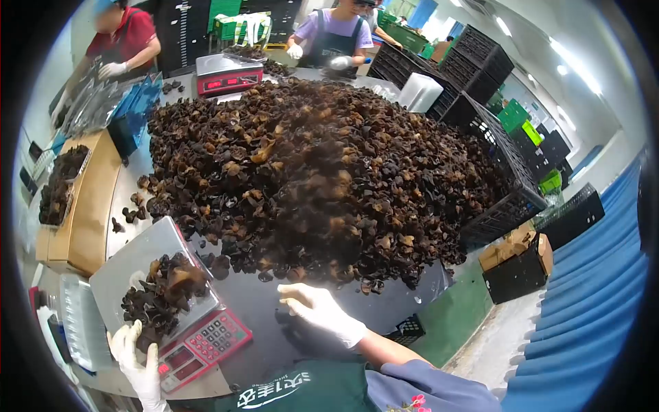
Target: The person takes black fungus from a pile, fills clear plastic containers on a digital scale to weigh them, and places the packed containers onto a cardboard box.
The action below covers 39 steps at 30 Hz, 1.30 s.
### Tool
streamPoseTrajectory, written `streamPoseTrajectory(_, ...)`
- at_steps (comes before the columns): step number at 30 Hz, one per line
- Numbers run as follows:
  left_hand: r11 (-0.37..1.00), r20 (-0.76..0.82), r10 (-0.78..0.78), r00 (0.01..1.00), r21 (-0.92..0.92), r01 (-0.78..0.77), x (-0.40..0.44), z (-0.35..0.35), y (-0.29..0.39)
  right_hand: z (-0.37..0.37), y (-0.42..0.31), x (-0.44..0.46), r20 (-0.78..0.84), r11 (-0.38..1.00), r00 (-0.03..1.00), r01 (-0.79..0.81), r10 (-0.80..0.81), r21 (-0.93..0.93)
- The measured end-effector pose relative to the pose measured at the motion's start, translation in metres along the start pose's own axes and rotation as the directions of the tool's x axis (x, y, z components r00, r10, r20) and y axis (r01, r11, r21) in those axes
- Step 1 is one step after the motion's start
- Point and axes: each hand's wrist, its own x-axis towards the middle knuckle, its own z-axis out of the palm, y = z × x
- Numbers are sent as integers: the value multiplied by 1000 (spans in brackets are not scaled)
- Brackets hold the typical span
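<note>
A heap of dark brown wood ear mushrooms point(226, 165) covers much of the table. A smaller pile of wood ears point(165, 295) lies on the metal pan of a red digital scale point(213, 336) at the front left. My left hand point(137, 364), in a white glove, is at the near edge of that pan, its thumb and fingers closed round a dark wood ear point(147, 336). My right hand point(319, 312), also gloved, is over the dark tabletop point(274, 329) just in front of the heap. Its fingers are stretched out and apart, with nothing visible in them.
Clear plastic trays point(82, 323) are stacked left of the scale. Filled trays point(65, 182) sit on a cardboard box point(93, 199). A second scale point(228, 74) stands at the back. Black crates point(504, 165) border the right side. Two gloved co-workers point(127, 41) point(333, 38) stand across the table.
</note>
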Motion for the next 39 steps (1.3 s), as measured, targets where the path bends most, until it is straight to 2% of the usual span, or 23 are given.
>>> streamPoseTrajectory(3, 993, -40, 121, 992, 5, -121, -6, 8, -30, -4, -8, -2, -8, 1000, 1000, 16, -16, 14)
streamPoseTrajectory(4, 986, -57, 168, 984, 14, -167, 5, 4, -23, -11, -6, -3, 7, 988, 993, 116, -116, -102)
streamPoseTrajectory(6, 976, -66, 219, 973, 27, -218, 17, -23, 23, -37, -17, -3, -77, 960, 957, 275, -279, -52)
streamPoseTrajectory(7, 986, -71, 158, 985, -37, -161, 14, -25, 23, -67, -20, 1, -202, 907, 895, 351, -397, -232)
streamPoseTrajectory(9, 986, -189, 64, 980, -137, -91, 21, -28, 22, -142, -50, -1, -563, 972, 803, 235, -196, -4)
streamPoseTrajectory(10, 981, -236, 2, 972, -188, -48, 18, -28, 20, -175, -49, -3, -721, 919, 673, 371, -166, 135)
streamPoseTrajectory(11, 990, -353, -13, 936, -135, -37, 8, 3, -63, -206, -47, -6, -847, 821, 515, 534, -128, 201)
streamPoseTrajectory(12, 990, -416, 135, 899, 24, -137, 9, 6, -68, -232, -43, -8, -922, 858, 386, 483, -32, 173)
streamPoseTrajectory(13, 980, -383, 168, 908, -33, -195, 19, 4, -41, -246, -40, -16, -934, 828, 357, 521, 8, 207)
streamPoseTrajectory(14, 967, -317, 252, 915, 53, -248, 30, 6, -17, -255, -25, -24, -924, 874, 380, 461, -40, 152)
streamPoseTrajectory(15, 969, -208, 239, 948, 116, -219, 31, 12, -11, -230, -34, -29, -926, 926, 365, 374, -97, 51)
streamPoseTrajectory(16, 977, -84, 208, 975, 60, -203, 34, 10, 2, -220, -20, -32, -887, 938, 453, 339, -90, 78)
streamPoseTrajectory(17, 986, -110, 159, 981, 65, -152, 36, 7, 22, -190, -26, -28, -858, 954, 505, 291, -91, 70)
streamPoseTrajectory(19, 982, -18, 188, 982, -1, -188, 31, 0, 11, -171, 13, -23, -729, 974, 672, 224, -126, 38)
streamPoseTrajectory(21, 992, -42, 105, 994, -61, -107, 23, -7, 10, -145, 31, -6, -570, 979, 813, 190, -116, 71)
streamPoseTrajectory(24, 960, -133, -87, 987, -277, 47, 10, -21, -16, -86, 1, 14, -355, 991, 927, 135, -124, 5)
streamPoseTrajectory(26, 892, -161, -240, 957, -426, 152, 5, -35, -21, -62, -14, 30, -252, 990, 963, 120, -99, 72)
streamPoseTrajectory(27, 886, -259, -239, 936, -452, 101, 2, -35, -27, -47, -32, 33, -179, 992, 976, 125, -127, -23)
streamPoseTrajectory(28, 902, -264, -248, 932, -413, 123, -2, -40, -32, -34, -47, 37, -115, 991, 985, 122, -128, -56)
streamPoseTrajectory(30, 820, -250, -394, 885, -530, 216, -10, -43, -42, -13, -45, 54, -91, 989, 986, 143, -140, 29)
streamPoseTrajectory(31, 762, -219, -447, 867, -602, 241, -12, -42, -46, -8, -51, 60, 8, 996, 997, 78, -78, 33)
streamPoseTrajectory(34, 698, -94, -510, 855, -626, 347, -13, -34, -51, 17, -62, 80, 118, 1000, 993, 9, -10, 9)
streamPoseTrajectory(39, 735, 82, -498, 863, -489, 470, -1, -12, -46, 46, -73, 110, 223, 994, 973, -76, 58, 74)
